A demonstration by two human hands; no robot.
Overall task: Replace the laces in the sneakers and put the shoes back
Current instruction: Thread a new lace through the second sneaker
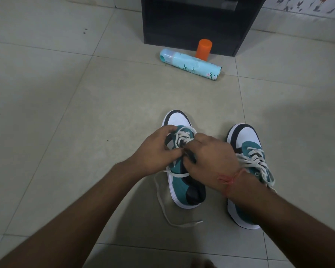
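Hands: your left hand (157, 149) and right hand (209, 155) pinch the lace (183, 135) on the left sneaker (179, 182), floor-set | risk: trailing lace end (191, 223) could snag, pulling eyelets loose.

hands (184, 151) hiding sneaker tongue, dark cabinet (191, 26) cut off at top

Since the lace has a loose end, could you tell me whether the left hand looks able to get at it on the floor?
Probably yes: the loose lace end lies bare on the floor tiles, nothing covering it, but the left hand would first have to release the left sneaker.
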